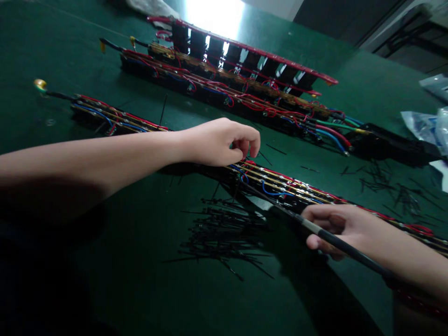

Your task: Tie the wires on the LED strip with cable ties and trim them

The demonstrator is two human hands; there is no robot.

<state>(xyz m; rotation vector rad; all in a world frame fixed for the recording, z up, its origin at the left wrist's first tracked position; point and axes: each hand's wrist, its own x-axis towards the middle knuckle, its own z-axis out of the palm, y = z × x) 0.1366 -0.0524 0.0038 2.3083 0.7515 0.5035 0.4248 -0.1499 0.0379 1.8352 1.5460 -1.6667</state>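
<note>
My left hand (219, 142) is over the middle of a long wired strip assembly (297, 186), its fingers curled and pinched close to the red and blue wires. Whatever is between those fingertips, if anything, is hidden. In my right hand (338, 228) lies a slim black rod-like tool (322, 233) with a pale band. Its thin end reaches left along the near side of the assembly, and its other end runs back along my forearm. A pile of black cable ties (224, 233) lies just in front of the assembly.
Two more wired assemblies (224, 95) lie behind, one with a row of upright black blocks (231, 60). Thick coloured leads (332, 133) come off their right end. Cut black scraps (395, 191) are scattered at right on the green table (140, 289), near clear plastic bags (423, 126).
</note>
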